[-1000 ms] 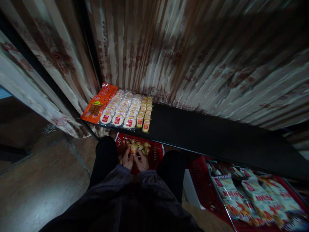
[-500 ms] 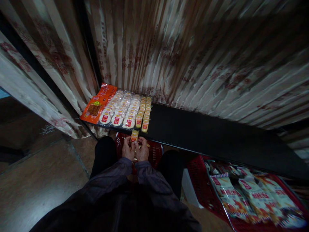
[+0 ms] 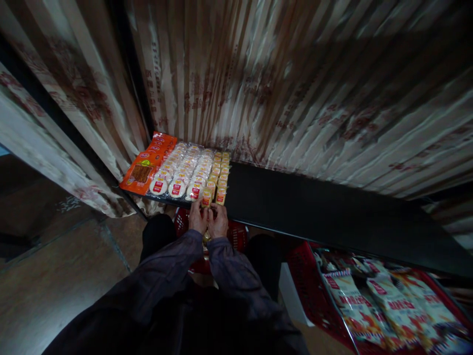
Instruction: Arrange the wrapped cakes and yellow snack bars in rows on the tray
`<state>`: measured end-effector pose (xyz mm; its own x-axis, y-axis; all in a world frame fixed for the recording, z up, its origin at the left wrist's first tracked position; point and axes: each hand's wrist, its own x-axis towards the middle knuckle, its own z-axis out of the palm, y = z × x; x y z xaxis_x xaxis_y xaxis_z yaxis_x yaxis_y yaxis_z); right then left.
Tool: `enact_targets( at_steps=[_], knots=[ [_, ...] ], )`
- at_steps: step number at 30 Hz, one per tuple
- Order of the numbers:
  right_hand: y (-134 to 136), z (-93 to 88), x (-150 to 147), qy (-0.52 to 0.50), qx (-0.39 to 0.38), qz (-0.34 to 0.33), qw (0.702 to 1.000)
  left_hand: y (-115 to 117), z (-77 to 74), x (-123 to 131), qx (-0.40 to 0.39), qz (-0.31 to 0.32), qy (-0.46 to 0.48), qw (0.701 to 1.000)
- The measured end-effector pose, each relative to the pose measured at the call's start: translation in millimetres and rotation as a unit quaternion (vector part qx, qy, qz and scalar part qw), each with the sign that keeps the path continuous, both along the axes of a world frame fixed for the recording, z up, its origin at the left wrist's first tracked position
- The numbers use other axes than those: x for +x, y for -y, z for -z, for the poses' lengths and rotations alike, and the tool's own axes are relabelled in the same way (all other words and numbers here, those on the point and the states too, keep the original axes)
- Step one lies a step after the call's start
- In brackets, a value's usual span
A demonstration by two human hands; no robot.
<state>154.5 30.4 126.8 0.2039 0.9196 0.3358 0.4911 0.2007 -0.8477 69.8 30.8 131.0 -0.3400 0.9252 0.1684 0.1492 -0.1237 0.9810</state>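
Between the fingers of my left hand (image 3: 198, 218) and my right hand (image 3: 218, 220) is a small yellow snack packet (image 3: 207, 197) with a red label. Both hands pinch it from its near end at the front edge of the black shelf (image 3: 295, 197). It is in line with a column of like yellow packets (image 3: 223, 176). To their left lie rows of round white wrapped snacks (image 3: 177, 188) with red labels. An orange snack bag (image 3: 142, 170) lies flat at the shelf's left end.
A red basket (image 3: 238, 235) stands below the shelf between my knees, with yellow packets inside. Another red basket (image 3: 301, 261) at right holds white-and-red snack bags (image 3: 351, 298). A pleated curtain (image 3: 258, 84) hangs behind the shelf; a black post (image 3: 136, 74) rises at left.
Both hands have moved forward with the yellow packet, from in front of the shelf onto its front edge, at the near end of a yellow column.
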Motion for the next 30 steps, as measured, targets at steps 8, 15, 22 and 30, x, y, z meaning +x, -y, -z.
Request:
enact_targets(
  at_steps=[8,15,22,30],
  knots=[
    [-0.4,-1.6,2.7,0.065,0.001,0.01,0.998,-12.1,13.7,0.4,0.01,0.028,-0.079,0.996],
    [-2.0,1.8,6.1,0.094,0.011,-0.001,0.996,-17.7,25.7,-0.6,0.061,0.012,-0.274,0.96],
    [-5.0,2.9,14.6,0.097,0.079,0.024,0.992,-18.0,23.1,-2.2,0.131,-0.023,-0.394,0.909],
    [-46.1,-4.2,25.4,0.155,0.031,0.073,0.985,-21.8,28.7,-3.5,0.192,-0.032,-0.449,0.872]
  ],
)
